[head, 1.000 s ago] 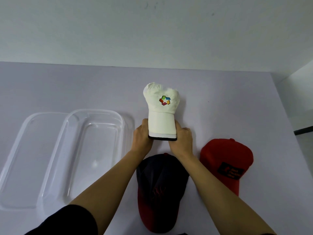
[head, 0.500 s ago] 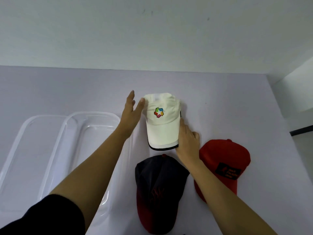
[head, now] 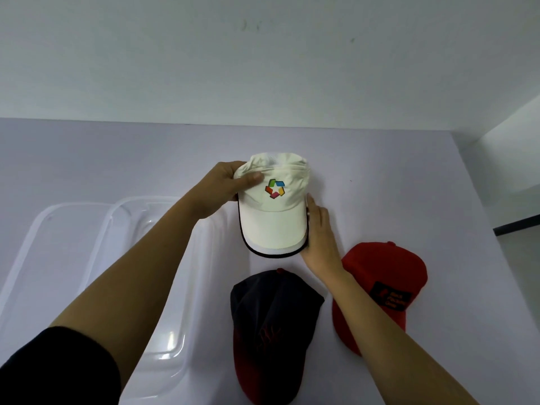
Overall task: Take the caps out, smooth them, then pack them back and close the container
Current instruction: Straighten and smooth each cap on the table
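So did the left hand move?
Yes. The left hand went away from the dark cap, up from the white cap's brim to its crown, which it now grips.

White cap (head: pixel 274 220), crown rumpled, brim pointing at the dark cap (head: pixel 268 331). Clear container (head: pixel 172 325) open to its left — red cap (head: pixel 380 276) right.
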Tool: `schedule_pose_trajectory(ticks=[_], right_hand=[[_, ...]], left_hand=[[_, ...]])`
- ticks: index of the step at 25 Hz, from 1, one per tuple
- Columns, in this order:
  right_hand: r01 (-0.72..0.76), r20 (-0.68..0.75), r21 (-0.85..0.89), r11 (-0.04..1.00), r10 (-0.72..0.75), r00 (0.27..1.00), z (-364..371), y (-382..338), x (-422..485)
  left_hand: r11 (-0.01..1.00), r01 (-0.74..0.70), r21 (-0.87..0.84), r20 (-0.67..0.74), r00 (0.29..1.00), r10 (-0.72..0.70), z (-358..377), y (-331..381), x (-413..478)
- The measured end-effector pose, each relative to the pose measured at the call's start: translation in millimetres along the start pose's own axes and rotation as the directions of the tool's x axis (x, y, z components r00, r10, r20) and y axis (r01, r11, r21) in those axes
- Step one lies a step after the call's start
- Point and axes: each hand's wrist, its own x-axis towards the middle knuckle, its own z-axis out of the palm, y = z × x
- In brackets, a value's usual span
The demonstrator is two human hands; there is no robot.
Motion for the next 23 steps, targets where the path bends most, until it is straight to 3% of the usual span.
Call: schedule_pose_trajectory(ticks=[1, 2, 4, 6, 8, 10, 13, 15, 19, 20, 23], right_hand=[[-0.115, 0.053, 0.213, 0.97, 0.107, 0.993, -4.2, -2.7, 5.1], [-0.268, 0.093, 0.416, 0.869, 0.253, 0.963, -6.9, -3.1, 11.0], [-0.499, 0.249, 0.692, 0.522, 0.476, 0.844, -13.2, -7.4, 22.1], [-0.582, 0.47, 0.775, 0.246, 0.39, 0.792, -19.2, -14.6, 30.1], [-0.58, 0.551, 0.807, 0.113, 0.209, 0.808, -23.4, -23.6, 32.2], [-0.581, 0.558, 0.809, 0.088, 0.195, 0.807, -21.2, -29.3, 31.2], [-0.59, 0.523, 0.802, 0.099, 0.362, 0.772, -12.3, -28.2, 29.3], [-0.577, 0.5, 0.813, 0.081, 0.411, 0.763, -5.8, -26.8, 28.0], [-0.531, 0.413, 0.842, 0.096, 0.519, 0.748, -3.7, -33.8, 29.4], [-0.522, 0.385, 0.846, 0.107, 0.554, 0.738, -4.7, -35.1, 30.6], [-0.519, 0.332, 0.843, 0.139, 0.625, 0.706, -7.6, -38.3, 34.0]], left_hand=[[1.0, -0.011, -0.02, -0.022, 1.0, 0.01, -3.7, -0.6, 0.4], [0.999, -0.021, -0.035, -0.039, 0.999, 0.02, -6.8, -0.2, 0.1], [0.998, -0.044, -0.047, -0.056, 0.998, 0.041, -8.6, 2.4, 0.0], [0.998, -0.058, -0.029, -0.078, 0.995, 0.056, -5.7, 5.9, 0.3], [0.995, -0.081, 0.061, -0.121, 0.989, 0.088, -1.6, 7.4, 1.9], [0.972, -0.102, 0.213, -0.209, 0.967, 0.148, 1.5, 6.8, 4.5], [0.92, -0.074, 0.384, -0.326, 0.922, 0.21, 2.8, 6.4, 7.9], [0.892, -0.032, 0.451, -0.266, 0.949, 0.169, 3.9, 11.1, 8.4], [0.681, -0.057, 0.73, -0.133, 0.965, 0.224, 10.0, 23.4, 15.5], [0.688, -0.07, 0.722, -0.132, 0.963, 0.236, 11.9, 26.1, 17.0], [0.853, -0.06, 0.519, -0.122, 0.982, 0.143, 12.8, 29.6, 18.9]])
